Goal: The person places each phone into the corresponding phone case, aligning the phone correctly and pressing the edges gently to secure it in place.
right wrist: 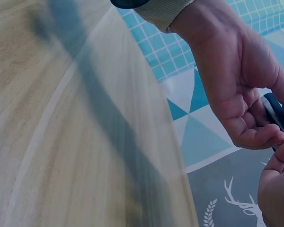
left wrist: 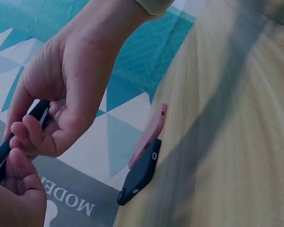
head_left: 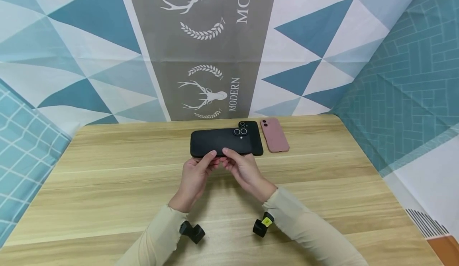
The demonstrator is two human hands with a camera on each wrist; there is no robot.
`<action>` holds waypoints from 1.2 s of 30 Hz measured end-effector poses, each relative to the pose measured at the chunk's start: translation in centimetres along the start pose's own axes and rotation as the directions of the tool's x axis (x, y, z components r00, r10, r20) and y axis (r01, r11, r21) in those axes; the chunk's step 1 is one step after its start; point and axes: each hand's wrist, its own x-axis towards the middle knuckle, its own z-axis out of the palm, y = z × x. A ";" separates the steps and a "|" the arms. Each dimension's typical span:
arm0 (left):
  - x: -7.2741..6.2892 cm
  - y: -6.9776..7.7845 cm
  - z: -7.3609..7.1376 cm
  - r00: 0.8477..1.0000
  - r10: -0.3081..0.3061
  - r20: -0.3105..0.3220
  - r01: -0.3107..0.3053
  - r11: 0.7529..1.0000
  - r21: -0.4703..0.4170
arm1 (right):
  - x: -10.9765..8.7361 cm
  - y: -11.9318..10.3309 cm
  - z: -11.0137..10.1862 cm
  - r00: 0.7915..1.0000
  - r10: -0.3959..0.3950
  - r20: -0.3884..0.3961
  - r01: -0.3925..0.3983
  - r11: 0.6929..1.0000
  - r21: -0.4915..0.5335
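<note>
Both hands hold a black phone point(head_left: 215, 141) by its near long edge, its camera side facing up with the lenses at the right end. My left hand point(head_left: 193, 178) and my right hand point(head_left: 248, 175) meet near the middle of that edge, thumbs on top and the other fingers bent beneath. In the left wrist view, the right hand point(left wrist: 68, 80) grips the phone's narrow dark edge point(left wrist: 1, 153). The right wrist view shows the left hand point(right wrist: 241, 80) pinching it too. Whether a separate case is on the phone, I cannot tell.
Behind the held phone's right end, a second black phone point(head_left: 256, 140) lies camera side up on the wooden table point(head_left: 118, 186). A pink phone point(head_left: 275, 136) lies to its right. A patterned cloth point(head_left: 301, 38) hangs along the table's far edge.
</note>
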 end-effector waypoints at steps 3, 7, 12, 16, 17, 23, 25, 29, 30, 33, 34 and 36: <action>0.1 0.6 -0.2 0.997 -0.067 0.048 0.067 0.998 0.009 | 0.0 -0.3 -0.1 1.000 -0.009 -0.015 0.009 1.000 -0.003; 0.2 1.7 -0.8 0.985 -0.145 0.097 0.143 0.989 0.020 | -0.1 -0.7 -0.3 0.998 0.006 -0.061 -0.004 1.000 0.026; 0.2 2.1 -1.4 0.987 -0.128 0.096 0.126 0.992 0.027 | -0.2 -0.9 -0.6 0.994 0.032 -0.109 -0.027 0.999 0.047; 0.2 1.7 -1.5 0.989 -0.097 0.115 0.093 0.995 0.038 | -0.2 -0.7 -0.6 0.998 0.036 -0.052 -0.033 0.997 0.067; 0.2 1.6 -1.5 0.989 -0.088 0.116 0.084 0.996 0.040 | -0.2 -0.6 -0.6 0.999 0.040 -0.037 -0.038 0.997 0.066; 0.1 1.1 -1.6 0.991 -0.066 0.116 0.063 0.997 0.036 | -0.2 -0.4 -0.5 0.997 0.072 0.002 -0.072 0.997 0.003; 0.2 1.1 -1.6 0.989 -0.076 0.126 0.072 0.997 0.037 | -0.3 -0.4 -0.5 0.998 0.065 -0.005 -0.065 0.998 -0.017; 0.4 1.2 -1.8 0.981 -0.102 0.165 0.091 0.993 0.077 | -0.3 -0.5 -0.7 0.999 0.040 -0.027 -0.041 0.999 -0.027; 0.4 1.3 -1.8 0.978 -0.111 0.174 0.096 0.991 0.092 | -0.3 -0.5 -0.7 0.999 0.037 -0.032 -0.038 0.999 -0.026; 0.5 1.4 -2.1 0.974 -0.136 0.184 0.111 0.984 0.138 | -0.2 -0.6 -1.0 0.998 0.045 -0.039 -0.046 0.999 -0.026; 0.4 1.5 -2.2 0.972 -0.142 0.185 0.115 0.982 0.150 | -0.2 -0.6 -1.0 0.998 0.049 -0.038 -0.050 0.998 -0.029; 0.4 1.5 -2.3 0.971 -0.146 0.189 0.115 0.980 0.163 | -0.2 -0.7 -1.1 0.998 0.050 -0.037 -0.052 0.998 -0.036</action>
